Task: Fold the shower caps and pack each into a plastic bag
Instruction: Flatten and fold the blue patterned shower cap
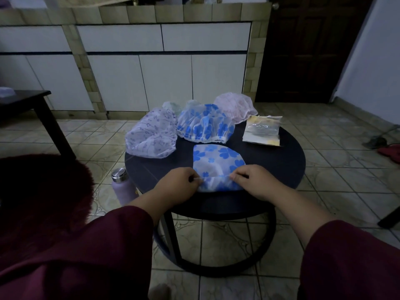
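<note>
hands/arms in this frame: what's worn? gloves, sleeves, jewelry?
Both the left hand and the right hand are bare, with no gloves and no rings or watch visible. Loose dark maroon sleeves end partway along the forearms, leaving both wrists uncovered.

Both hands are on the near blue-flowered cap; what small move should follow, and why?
Probably carry the pinched near edge away from the person, folding the blue-flowered cap in half. The left hand and right hand each pinch that edge, and the cap lies flat on the round table.

My left hand (180, 182) and right hand (252, 180) pinch blue-flowered shower cap (218, 164) between them on round table (287, 161); plastic bags (263, 131) beyond right hand.
</note>
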